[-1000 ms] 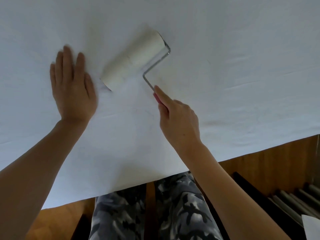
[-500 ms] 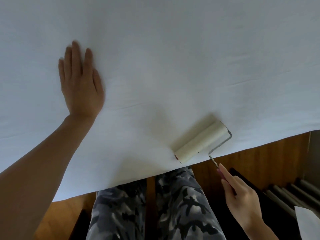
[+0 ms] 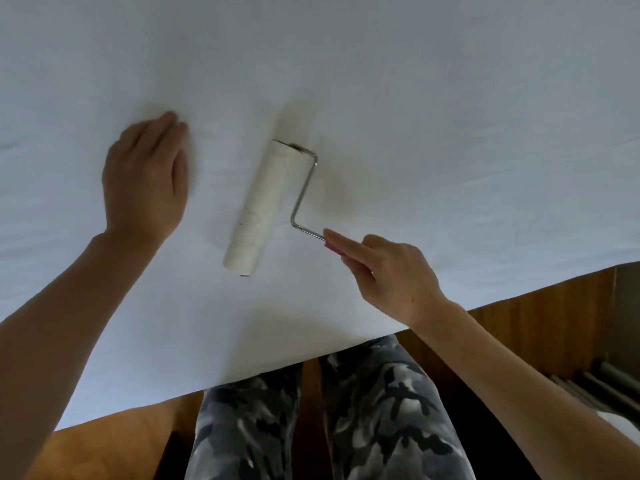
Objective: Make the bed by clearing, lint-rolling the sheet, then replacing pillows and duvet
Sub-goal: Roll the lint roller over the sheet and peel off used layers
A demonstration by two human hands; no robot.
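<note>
A white sheet [image 3: 415, 98] covers the bed and fills most of the view. A lint roller [image 3: 265, 206] with a long off-white roll and a bent metal rod lies on the sheet near the middle, its roll pointing away from me. My right hand [image 3: 391, 275] grips its pink handle, with the forefinger stretched along it. My left hand [image 3: 145, 178] rests flat on the sheet to the left of the roll, fingers straight and together. No pillows or duvet are in view.
The bed's near edge runs slantwise across the lower view. Below it are a wooden floor [image 3: 540, 327], my legs in camouflage trousers [image 3: 311, 420], and a dark object with grey bars [image 3: 602, 386] at the lower right.
The roller went from the far middle of the sheet down to the bed's near edge, then back up onto the sheet, turned lengthwise. My left hand shifted right.
</note>
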